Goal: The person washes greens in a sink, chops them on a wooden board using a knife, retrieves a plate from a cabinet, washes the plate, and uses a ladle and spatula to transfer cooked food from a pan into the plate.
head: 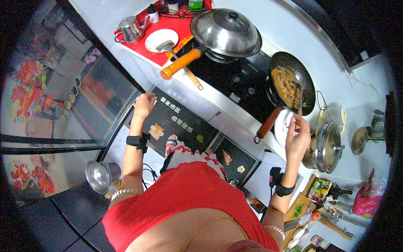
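Note:
My right hand [297, 135] is at the counter's edge over a white plate [283, 127], fingertips pinched near the handle end of a spatula [300, 94]; whether it grips that handle cannot be told. The spatula rests in a black wok [310, 75] holding brown sauced food [286, 85]. My left hand [144, 104] hangs above the floor mat beside the glass door, fingers curled, with nothing plainly in it. A wok under a domed steel lid [229, 31] stands on the black cooktop [226, 78]. Another spatula [185, 71] lies across a white plate [160, 39].
A steel kettle [129, 30] stands on the red counter cover. Wooden wok handles [181, 64] jut past the counter edge. A lidded steel pot [326, 147] is right of my right hand, with a cutting board [297, 204] bearing greens farther down. A steel bowl [97, 177] is at lower left.

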### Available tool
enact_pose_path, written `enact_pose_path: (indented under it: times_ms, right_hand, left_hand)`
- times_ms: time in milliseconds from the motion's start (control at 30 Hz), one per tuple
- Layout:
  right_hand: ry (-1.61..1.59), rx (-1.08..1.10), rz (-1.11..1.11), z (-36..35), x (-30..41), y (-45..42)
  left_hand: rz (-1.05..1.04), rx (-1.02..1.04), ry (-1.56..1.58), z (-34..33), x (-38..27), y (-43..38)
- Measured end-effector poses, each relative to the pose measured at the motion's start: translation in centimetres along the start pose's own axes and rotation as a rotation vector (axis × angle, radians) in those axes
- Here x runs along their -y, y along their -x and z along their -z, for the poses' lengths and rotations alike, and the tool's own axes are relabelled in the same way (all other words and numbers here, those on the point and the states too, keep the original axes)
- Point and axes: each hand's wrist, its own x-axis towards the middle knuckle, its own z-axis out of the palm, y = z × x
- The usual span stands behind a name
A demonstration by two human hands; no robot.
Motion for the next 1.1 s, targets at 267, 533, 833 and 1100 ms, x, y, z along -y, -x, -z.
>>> enact_pose_path:
  times_ms: [267,533,833,1100]
  right_hand:
    - [-0.175,0.287,0.273,-25.0,7.8,1.2]
    - [0.107,0.391,0.133,-40.4,8.9,0.9]
    - [-0.441,0.301,0.221,-40.3,13.3,1.6]
    - [-1.143,1.008,-0.671,-31.4,21.5,1.9]
  left_hand:
    - [-0.126,0.072,0.115,3.4,3.7,-6.4]
    - [-0.195,-0.01,0.16,5.8,9.4,-7.9]
    - [-0.124,-0.016,0.249,6.4,13.9,-8.2]
    - [-0.244,-0.107,0.194,6.6,14.1,-7.2]
